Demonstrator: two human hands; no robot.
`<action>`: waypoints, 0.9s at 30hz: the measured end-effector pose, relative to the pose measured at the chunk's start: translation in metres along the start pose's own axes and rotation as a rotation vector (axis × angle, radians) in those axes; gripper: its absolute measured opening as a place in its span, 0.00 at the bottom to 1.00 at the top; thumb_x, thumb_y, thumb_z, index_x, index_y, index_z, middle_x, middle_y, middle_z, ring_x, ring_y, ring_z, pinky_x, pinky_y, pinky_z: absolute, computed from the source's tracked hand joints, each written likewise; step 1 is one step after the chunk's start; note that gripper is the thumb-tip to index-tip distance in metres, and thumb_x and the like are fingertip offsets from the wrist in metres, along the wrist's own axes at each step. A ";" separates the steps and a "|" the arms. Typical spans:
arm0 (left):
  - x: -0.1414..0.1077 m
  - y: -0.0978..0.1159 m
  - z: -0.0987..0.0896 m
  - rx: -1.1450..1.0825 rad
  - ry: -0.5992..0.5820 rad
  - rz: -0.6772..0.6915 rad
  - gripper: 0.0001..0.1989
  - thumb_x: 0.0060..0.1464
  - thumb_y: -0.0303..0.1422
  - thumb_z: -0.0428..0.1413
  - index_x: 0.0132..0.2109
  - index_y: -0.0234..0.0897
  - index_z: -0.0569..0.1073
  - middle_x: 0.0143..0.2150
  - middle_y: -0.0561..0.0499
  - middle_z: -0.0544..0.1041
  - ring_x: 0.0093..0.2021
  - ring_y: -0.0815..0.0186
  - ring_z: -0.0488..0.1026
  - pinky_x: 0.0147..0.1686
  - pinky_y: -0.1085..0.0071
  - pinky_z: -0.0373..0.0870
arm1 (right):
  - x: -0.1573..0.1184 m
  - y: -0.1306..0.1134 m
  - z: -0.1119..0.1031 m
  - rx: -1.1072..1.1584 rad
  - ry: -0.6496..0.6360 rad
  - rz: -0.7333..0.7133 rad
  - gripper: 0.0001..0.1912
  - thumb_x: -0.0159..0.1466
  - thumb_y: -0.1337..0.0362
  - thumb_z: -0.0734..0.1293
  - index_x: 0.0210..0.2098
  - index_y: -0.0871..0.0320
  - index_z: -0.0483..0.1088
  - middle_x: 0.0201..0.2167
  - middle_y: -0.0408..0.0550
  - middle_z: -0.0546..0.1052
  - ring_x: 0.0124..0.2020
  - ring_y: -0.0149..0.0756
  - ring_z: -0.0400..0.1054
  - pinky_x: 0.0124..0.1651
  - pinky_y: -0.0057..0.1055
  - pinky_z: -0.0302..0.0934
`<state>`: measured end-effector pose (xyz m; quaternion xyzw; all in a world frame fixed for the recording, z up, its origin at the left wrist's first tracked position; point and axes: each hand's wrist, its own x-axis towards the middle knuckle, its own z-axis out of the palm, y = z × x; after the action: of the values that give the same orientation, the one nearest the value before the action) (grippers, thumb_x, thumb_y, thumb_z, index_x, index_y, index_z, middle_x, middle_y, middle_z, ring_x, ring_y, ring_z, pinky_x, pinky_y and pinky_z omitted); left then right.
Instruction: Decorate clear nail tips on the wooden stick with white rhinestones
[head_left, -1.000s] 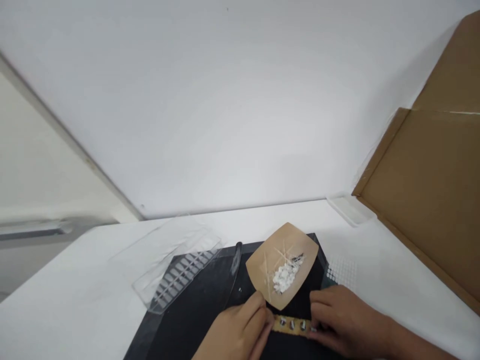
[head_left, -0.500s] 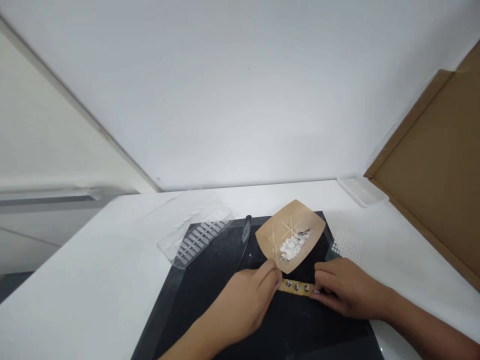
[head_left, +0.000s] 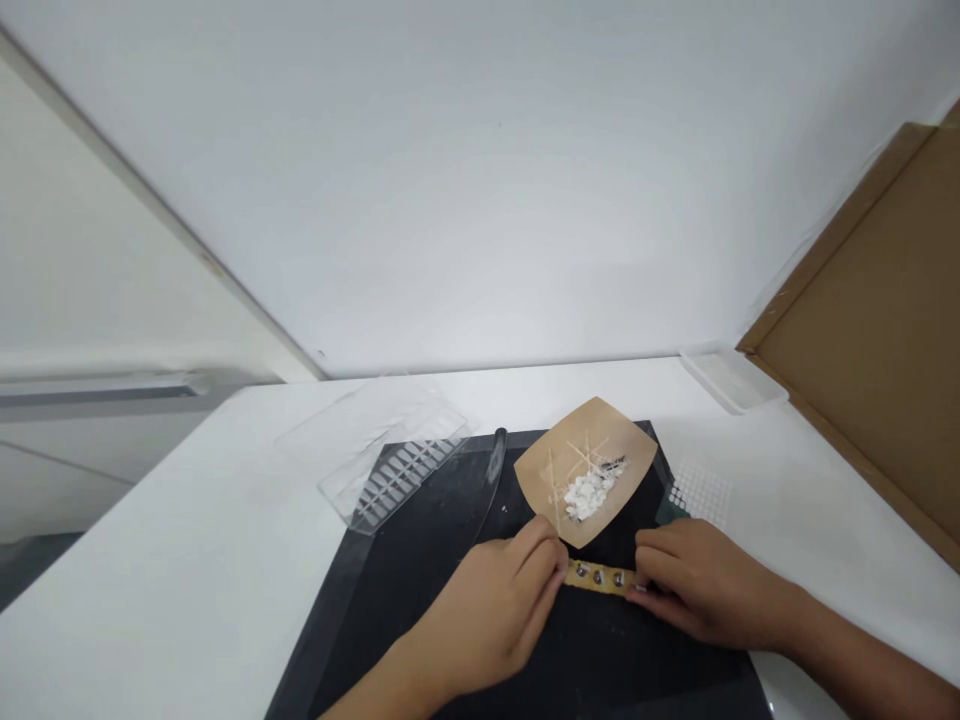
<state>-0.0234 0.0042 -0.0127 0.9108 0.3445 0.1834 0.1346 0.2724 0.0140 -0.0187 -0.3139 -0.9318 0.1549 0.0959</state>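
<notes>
A narrow yellow strip point(head_left: 598, 577) with several small dark, shiny round pieces on it stretches between my hands, over the black mat. My left hand point(head_left: 504, 600) is closed at the strip's left end, its fingertips hiding that end. At the right end, my right hand point(head_left: 694, 580) pinches the strip between thumb and fingers. Just beyond lies a brown paper tray point(head_left: 546, 468) with a heap of small white pieces point(head_left: 592, 492) and thin pale slivers inside.
The black mat point(head_left: 420, 610) lies on a white table point(head_left: 187, 540). Clear plastic trays point(head_left: 409, 470) sit at its far left, near a dark curved strip point(head_left: 495, 470). To the right are a sheet of white dots point(head_left: 701, 492), a translucent container point(head_left: 733, 380) and a cardboard panel point(head_left: 877, 350).
The whole view has shifted slightly, with things appearing a little further right. Both hands keep their hold on the yellow strip.
</notes>
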 end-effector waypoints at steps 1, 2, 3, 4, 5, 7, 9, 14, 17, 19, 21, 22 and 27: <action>0.000 0.000 0.000 0.007 0.005 0.002 0.06 0.72 0.28 0.45 0.49 0.40 0.66 0.45 0.47 0.74 0.36 0.62 0.75 0.33 0.66 0.74 | 0.000 0.000 0.000 -0.005 -0.004 -0.002 0.11 0.77 0.59 0.62 0.38 0.55 0.68 0.34 0.43 0.74 0.31 0.34 0.64 0.33 0.34 0.46; 0.000 0.001 0.000 0.020 0.007 0.006 0.06 0.72 0.28 0.46 0.49 0.39 0.66 0.45 0.47 0.74 0.35 0.62 0.75 0.33 0.66 0.74 | 0.000 0.000 0.000 -0.009 -0.007 -0.004 0.11 0.77 0.59 0.62 0.38 0.55 0.67 0.34 0.43 0.74 0.31 0.34 0.64 0.33 0.34 0.46; 0.000 0.001 0.000 0.038 0.004 0.009 0.06 0.71 0.28 0.46 0.48 0.39 0.66 0.44 0.47 0.74 0.34 0.62 0.74 0.32 0.66 0.73 | -0.001 0.000 -0.001 -0.011 -0.012 -0.006 0.11 0.77 0.59 0.62 0.38 0.55 0.67 0.34 0.43 0.74 0.31 0.34 0.64 0.33 0.34 0.45; 0.001 0.002 -0.001 0.056 0.000 0.011 0.06 0.71 0.28 0.46 0.47 0.39 0.67 0.43 0.47 0.74 0.33 0.62 0.74 0.31 0.66 0.72 | -0.001 -0.001 -0.001 -0.011 -0.016 -0.005 0.11 0.77 0.59 0.62 0.38 0.55 0.67 0.34 0.42 0.74 0.31 0.34 0.64 0.33 0.34 0.45; 0.001 0.002 -0.001 0.073 -0.008 0.008 0.06 0.71 0.28 0.46 0.47 0.39 0.67 0.42 0.47 0.74 0.32 0.62 0.73 0.30 0.66 0.72 | 0.000 -0.001 -0.002 -0.013 -0.018 -0.003 0.11 0.77 0.59 0.62 0.37 0.55 0.66 0.34 0.42 0.74 0.31 0.34 0.64 0.33 0.34 0.45; 0.001 0.004 -0.002 0.096 -0.018 -0.001 0.06 0.70 0.28 0.46 0.46 0.39 0.67 0.42 0.48 0.73 0.31 0.62 0.73 0.29 0.65 0.71 | 0.000 0.000 -0.002 -0.013 -0.024 0.003 0.12 0.77 0.59 0.62 0.37 0.55 0.66 0.34 0.42 0.74 0.31 0.34 0.63 0.33 0.34 0.45; 0.001 0.004 -0.002 0.103 -0.018 -0.004 0.06 0.69 0.27 0.47 0.45 0.39 0.68 0.42 0.48 0.73 0.31 0.62 0.73 0.29 0.65 0.71 | 0.001 0.000 -0.002 -0.014 -0.031 0.011 0.12 0.77 0.58 0.61 0.37 0.55 0.66 0.34 0.43 0.74 0.31 0.34 0.64 0.33 0.34 0.45; 0.001 0.005 0.000 0.111 0.031 0.007 0.06 0.65 0.26 0.49 0.44 0.39 0.69 0.40 0.49 0.72 0.30 0.63 0.70 0.28 0.66 0.69 | 0.002 -0.001 -0.002 -0.017 -0.031 0.008 0.12 0.77 0.58 0.61 0.37 0.55 0.65 0.34 0.43 0.74 0.31 0.34 0.65 0.33 0.34 0.44; 0.000 0.004 0.002 0.121 0.052 0.006 0.06 0.63 0.25 0.49 0.43 0.39 0.69 0.38 0.50 0.72 0.28 0.64 0.69 0.27 0.66 0.67 | 0.001 -0.001 -0.001 -0.026 -0.032 0.012 0.13 0.77 0.58 0.61 0.37 0.55 0.65 0.34 0.43 0.74 0.31 0.34 0.65 0.33 0.34 0.44; -0.001 0.002 0.003 0.129 0.059 -0.004 0.06 0.61 0.24 0.50 0.42 0.40 0.68 0.38 0.51 0.71 0.28 0.64 0.67 0.26 0.66 0.65 | 0.001 -0.001 -0.001 -0.034 -0.035 0.015 0.13 0.77 0.58 0.62 0.37 0.55 0.65 0.33 0.43 0.74 0.31 0.35 0.65 0.33 0.34 0.45; -0.002 0.001 0.004 0.132 0.065 -0.014 0.06 0.60 0.24 0.50 0.41 0.40 0.68 0.38 0.51 0.71 0.28 0.64 0.67 0.25 0.66 0.64 | 0.001 -0.001 -0.001 -0.034 -0.037 0.020 0.12 0.77 0.58 0.62 0.37 0.55 0.65 0.33 0.43 0.75 0.31 0.35 0.66 0.33 0.34 0.45; -0.002 0.001 0.004 0.133 0.067 -0.017 0.06 0.59 0.24 0.50 0.41 0.40 0.68 0.38 0.51 0.71 0.28 0.64 0.67 0.25 0.66 0.64 | 0.001 -0.001 -0.001 -0.031 -0.036 0.020 0.11 0.77 0.58 0.63 0.37 0.55 0.66 0.33 0.43 0.75 0.31 0.35 0.66 0.33 0.34 0.45; -0.001 0.000 0.004 0.135 0.066 -0.016 0.06 0.59 0.24 0.50 0.41 0.40 0.67 0.38 0.51 0.71 0.28 0.65 0.68 0.26 0.68 0.65 | 0.002 -0.002 -0.003 -0.007 -0.031 0.010 0.10 0.76 0.60 0.63 0.37 0.55 0.66 0.34 0.43 0.75 0.31 0.34 0.67 0.33 0.33 0.47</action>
<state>-0.0226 0.0028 -0.0164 0.9085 0.3677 0.1884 0.0631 0.2700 0.0144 -0.0146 -0.3165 -0.9321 0.1573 0.0795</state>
